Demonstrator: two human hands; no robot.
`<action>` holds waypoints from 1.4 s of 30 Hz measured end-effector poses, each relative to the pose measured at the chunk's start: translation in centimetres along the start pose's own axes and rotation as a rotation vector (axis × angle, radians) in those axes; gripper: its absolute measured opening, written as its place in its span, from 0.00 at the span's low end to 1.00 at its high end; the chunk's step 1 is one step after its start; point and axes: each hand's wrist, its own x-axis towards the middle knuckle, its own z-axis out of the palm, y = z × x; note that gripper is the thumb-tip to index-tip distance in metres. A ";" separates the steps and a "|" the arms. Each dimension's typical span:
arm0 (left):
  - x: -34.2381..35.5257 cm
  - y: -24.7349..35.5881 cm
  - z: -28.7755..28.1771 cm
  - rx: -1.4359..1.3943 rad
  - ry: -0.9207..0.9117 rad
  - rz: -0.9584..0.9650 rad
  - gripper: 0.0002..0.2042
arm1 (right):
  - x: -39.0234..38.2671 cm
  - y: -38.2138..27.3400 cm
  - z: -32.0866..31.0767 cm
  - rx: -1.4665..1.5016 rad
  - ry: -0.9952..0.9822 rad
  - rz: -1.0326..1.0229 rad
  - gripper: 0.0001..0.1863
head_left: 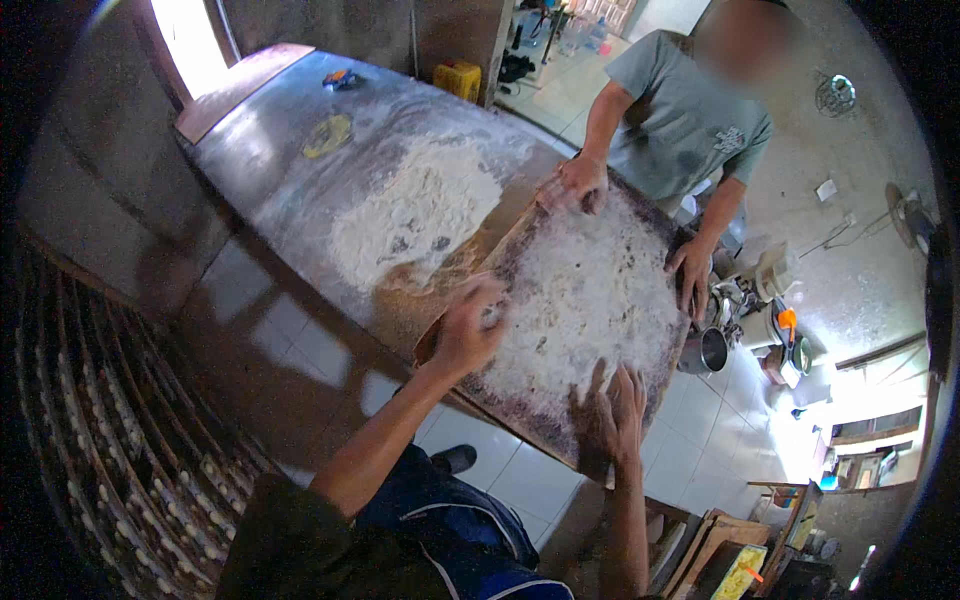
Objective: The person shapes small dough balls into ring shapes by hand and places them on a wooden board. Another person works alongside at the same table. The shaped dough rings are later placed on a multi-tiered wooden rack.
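Note:
A dark board or sheet thickly dusted with white flour [590, 300] lies in front of me, at the near right end of a long table [250, 125]. My left hand [468, 328] is curled at the board's left edge, slightly blurred, and what its fingers close on is hidden. Over the near right edge, my right hand [622, 412] lies with fingers stretched out, touching the floured surface. Across from me, a co-worker's closed hand [583, 185] is at the far left corner, and their other hand [692, 272] rests at the right edge.
A heap of flour [420, 210] spreads on the table, with a yellowish flat piece [328, 136] and a small orange-and-blue object [340, 78] farther off. Racks with rows of small pale pieces [130, 440] stand at left. A metal pot [704, 352] sits at right.

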 end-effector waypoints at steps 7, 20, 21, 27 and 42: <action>-15.8 -3.3 -14.3 0.155 0.251 -0.418 0.08 | -14.4 -4.9 -1.4 1.190 -0.530 0.292 0.17; -12.0 1.4 -7.7 0.284 -0.110 -0.099 0.09 | -6.8 -9.7 6.6 0.570 -0.257 -0.093 0.13; -10.5 0.9 -6.4 0.341 -0.142 -0.033 0.11 | -4.6 -9.8 7.2 0.375 -0.158 -0.099 0.12; -5.0 -2.5 -1.3 0.759 -0.321 -0.024 0.18 | 1.7 -12.1 12.8 -0.574 -0.001 -0.397 0.20; 3.1 -18.9 -18.3 0.312 -0.080 -0.472 0.22 | 18.2 -23.0 20.2 0.273 -0.200 -0.114 0.13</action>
